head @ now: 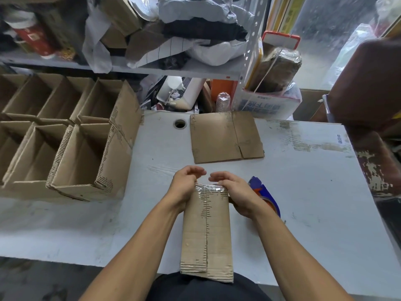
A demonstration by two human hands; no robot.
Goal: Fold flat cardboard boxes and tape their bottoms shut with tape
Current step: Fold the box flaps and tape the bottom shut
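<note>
**Taping the bottom of a folded box: progress and orientation**

The box in hand (207, 231) lies on the bench (293, 192) directly in front of the person, its near, open end overhanging the bench edge toward the body. Its long axis runs straight away from the person, and the closed bottom points to the far side of the bench. Clear tape (209, 187) wraps over that far end and down onto the upper face, so the bottom appears already closed; smoothing the tape seems the step in hand.

The left hand (186, 185) presses against the box's left side near the taped end, fingers loosely curled above the end and closed round nothing that can be seen. The right hand (233, 189) mirrors it on the right side, fingers likewise curved over the end.

A blue tape dispenser (263, 193) lies on the bench just beside the right wrist, partly hidden by it. Farther off, a flat box (225, 137) lies unfolded, evidently work still to do. At the left, several finished boxes (65, 144) stand open-topped in rows. A cluttered shelf (152, 68) rises behind the bench.
</note>
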